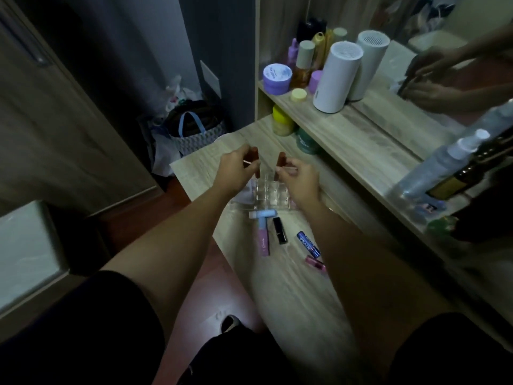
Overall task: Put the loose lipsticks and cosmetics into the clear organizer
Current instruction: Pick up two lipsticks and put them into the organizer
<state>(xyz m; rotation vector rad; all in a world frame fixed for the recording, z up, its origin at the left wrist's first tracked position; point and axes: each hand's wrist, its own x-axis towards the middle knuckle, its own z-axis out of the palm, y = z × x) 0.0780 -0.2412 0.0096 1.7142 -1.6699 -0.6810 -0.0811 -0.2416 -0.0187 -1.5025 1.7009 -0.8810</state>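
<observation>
The clear organizer (266,194) with small square cells stands on the wooden desk (291,287), partly behind my hands. My left hand (236,170) pinches a brown-red lipstick tube (60,155) upright over the organizer's left side. My right hand (298,176) grips a second brown-red tube (279,162) over its middle. Loose in front of the organizer lie a pink tube with a pale blue cap (262,234), a black lipstick (279,230), a blue Nivea stick (308,243) and a small pink tube (315,263) half hidden by my right forearm.
A raised shelf (361,140) on the right carries white cylinders (334,76), a purple jar (277,78), bottles and a spray bottle (444,165). Yellow and green jars (283,123) stand under it. A mirror is behind. Bags (191,132) sit on the floor beyond the desk's far edge.
</observation>
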